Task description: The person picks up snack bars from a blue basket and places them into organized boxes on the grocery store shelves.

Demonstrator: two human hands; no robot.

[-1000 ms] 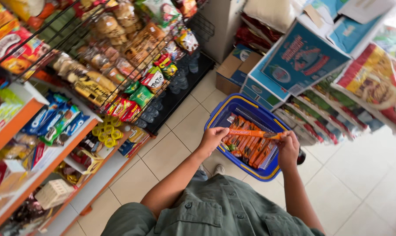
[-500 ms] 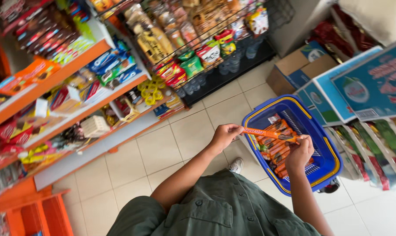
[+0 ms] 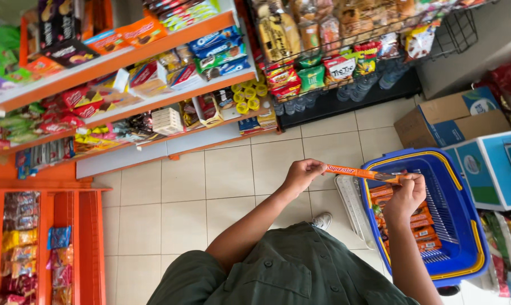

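Both hands up on one long orange snack bar, held level above the blue basket!

The left hand (image 3: 302, 174) has its fingers pinched shut round one end of the orange snack bar (image 3: 360, 173), and the right hand (image 3: 405, 195) grips the other end, fingers curled tight on the wrapper. The bar hangs across the near rim of the blue basket (image 3: 464, 248), which sits on the tiled floor (image 3: 182, 203) with more orange packets (image 3: 422, 229) stacked inside. Orange shelves (image 3: 120, 62) packed with snacks run along the left, a wire rack (image 3: 346, 39) stands beyond them, and cardboard boxes (image 3: 447, 121) sit just behind the basket.
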